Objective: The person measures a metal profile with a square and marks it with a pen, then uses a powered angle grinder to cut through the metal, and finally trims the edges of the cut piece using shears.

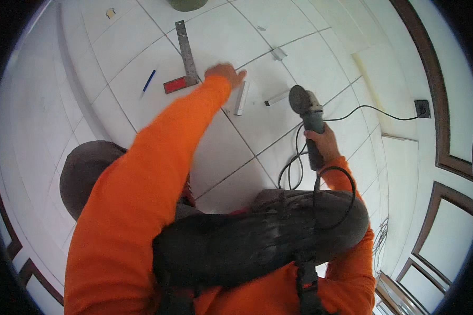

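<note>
My right hand [326,143] is wrapped round the body of an angle grinder [314,123], which points up and away with its round disc [300,100] at the far end. My left hand [225,73] is stretched out over the tiled floor, slightly blurred, its thumb apart from the curled-looking fingers, which are partly hidden. Just below its thumb lies a white strip [242,100]; I see no clear grip on it. Left of that hand is a try square [186,52] with a metal blade and a red-faced stock. A shorter white piece [276,98] with a dark end lies near the disc.
The grinder's black cord [294,170] loops beside my right knee and another stretch runs to a dark wall socket [422,108]. A blue pen [149,81] lies at left, a small bracket-like offcut [279,53] farther off. A greenish container [187,4] stands at the top edge.
</note>
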{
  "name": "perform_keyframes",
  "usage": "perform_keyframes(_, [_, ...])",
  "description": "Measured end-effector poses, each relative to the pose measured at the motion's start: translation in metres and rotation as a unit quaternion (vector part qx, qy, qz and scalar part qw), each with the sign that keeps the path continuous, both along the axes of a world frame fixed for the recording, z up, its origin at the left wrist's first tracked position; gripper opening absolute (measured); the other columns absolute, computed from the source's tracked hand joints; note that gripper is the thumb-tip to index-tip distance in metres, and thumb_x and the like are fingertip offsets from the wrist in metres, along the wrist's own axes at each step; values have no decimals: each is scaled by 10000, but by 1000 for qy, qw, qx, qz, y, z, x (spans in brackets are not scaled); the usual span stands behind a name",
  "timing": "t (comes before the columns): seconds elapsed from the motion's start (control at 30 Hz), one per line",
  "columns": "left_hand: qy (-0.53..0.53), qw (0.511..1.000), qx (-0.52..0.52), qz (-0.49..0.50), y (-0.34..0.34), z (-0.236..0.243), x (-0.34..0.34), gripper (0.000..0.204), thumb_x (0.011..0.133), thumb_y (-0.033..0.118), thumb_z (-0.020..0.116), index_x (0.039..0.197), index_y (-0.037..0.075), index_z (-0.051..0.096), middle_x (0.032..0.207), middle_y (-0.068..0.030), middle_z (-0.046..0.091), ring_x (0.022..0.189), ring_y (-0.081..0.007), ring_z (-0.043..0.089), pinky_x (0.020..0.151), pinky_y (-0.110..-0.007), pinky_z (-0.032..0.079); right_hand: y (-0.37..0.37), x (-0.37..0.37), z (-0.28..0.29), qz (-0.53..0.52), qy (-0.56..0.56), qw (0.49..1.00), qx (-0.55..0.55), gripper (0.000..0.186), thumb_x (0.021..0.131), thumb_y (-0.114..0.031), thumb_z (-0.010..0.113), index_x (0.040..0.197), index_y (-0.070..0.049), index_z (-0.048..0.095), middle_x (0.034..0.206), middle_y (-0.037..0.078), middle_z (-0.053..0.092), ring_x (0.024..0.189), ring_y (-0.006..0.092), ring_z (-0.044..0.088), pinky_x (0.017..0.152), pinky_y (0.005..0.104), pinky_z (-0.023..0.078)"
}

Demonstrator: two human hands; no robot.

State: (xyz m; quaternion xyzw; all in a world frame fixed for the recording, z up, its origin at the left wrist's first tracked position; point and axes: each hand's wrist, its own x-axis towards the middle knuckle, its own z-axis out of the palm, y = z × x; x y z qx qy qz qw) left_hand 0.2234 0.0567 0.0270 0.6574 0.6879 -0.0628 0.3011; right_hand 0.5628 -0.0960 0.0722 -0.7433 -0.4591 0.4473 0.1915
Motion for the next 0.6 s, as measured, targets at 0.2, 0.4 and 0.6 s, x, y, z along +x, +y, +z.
perform_keyframes(0.2, [56, 996, 35, -63, 120, 56, -60, 353, 865, 330, 640, 925, -3, 738, 875, -198, 735, 696, -369, 708, 727, -477, 578, 16, 23, 58, -18, 18, 1000, -15, 445, 732, -205, 790, 1086, 5, 623, 839, 60, 641, 691, 145, 584, 631, 296, 481])
perform_keyframes(0.4, [184, 850, 127, -477, 94, 35, -57, 180, 764, 143, 710, 933, 84, 689, 889, -158, 717, 839, -354, 706, 710, -481, 564, 27, -2, 135, -62, 43, 997, -20, 381, 751, -168, 766, 1062, -28, 597, 769, 22, 573, 619, 130, 525, 570, 287, 443])
perform_keyframes(0.6, [11, 800, 187, -570, 2, -31, -28, 414, 776, 28, 702, 1156, 149, 592, 1146, -82, 606, 1134, -308, 591, 881, -440, 515, 2, 15, 130, -87, 54, 995, 16, 375, 761, -200, 739, 1047, -13, 586, 791, 53, 599, 637, 150, 572, 579, 294, 484])
